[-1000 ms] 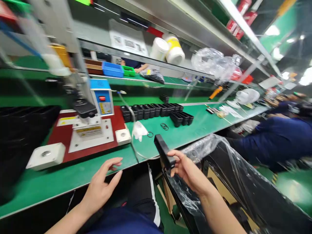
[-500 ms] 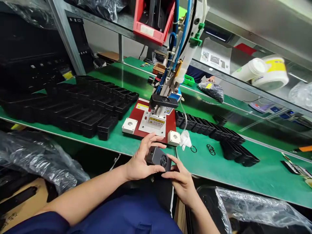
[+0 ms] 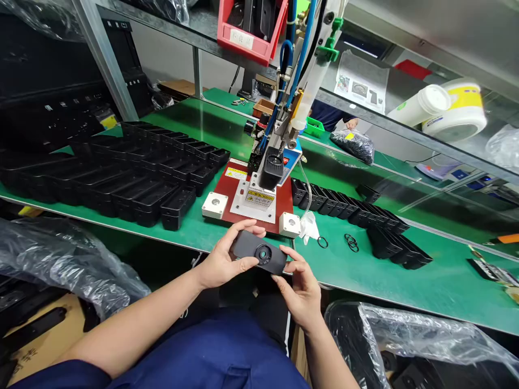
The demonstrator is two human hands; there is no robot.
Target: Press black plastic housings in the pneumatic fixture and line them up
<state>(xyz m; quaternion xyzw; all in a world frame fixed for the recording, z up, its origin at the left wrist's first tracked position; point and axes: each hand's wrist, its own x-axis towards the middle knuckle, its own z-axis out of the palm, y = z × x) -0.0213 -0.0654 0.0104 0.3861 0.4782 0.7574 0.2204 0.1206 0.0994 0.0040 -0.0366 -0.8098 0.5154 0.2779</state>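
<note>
A black plastic housing [image 3: 248, 246] with a round opening near its middle is held between both hands, in front of the bench edge. My left hand [image 3: 227, 256] grips its left end, the thumb lying across the face beside the opening. The fingers of my right hand [image 3: 300, 286] pinch its right end. Just beyond stands a press machine [image 3: 253, 202] on a red base, with a white button box at each front corner. Another black part [image 3: 272, 167] sits on the machine's fixture, under the slanted arm with blue hoses.
Rows of black housings [image 3: 138, 200] fill the bench at left; more black parts [image 3: 348, 208] line up at right. Black rings [image 3: 351, 242] lie near a white tissue [image 3: 309, 227]. A red bin [image 3: 247, 43] sits on the shelf above. Plastic-lined boxes flank me below the bench.
The held housing has turned so its broad face with the round opening now faces me. Both hands shifted slightly left with it. The part on the machine's fixture now shows at another angle.
</note>
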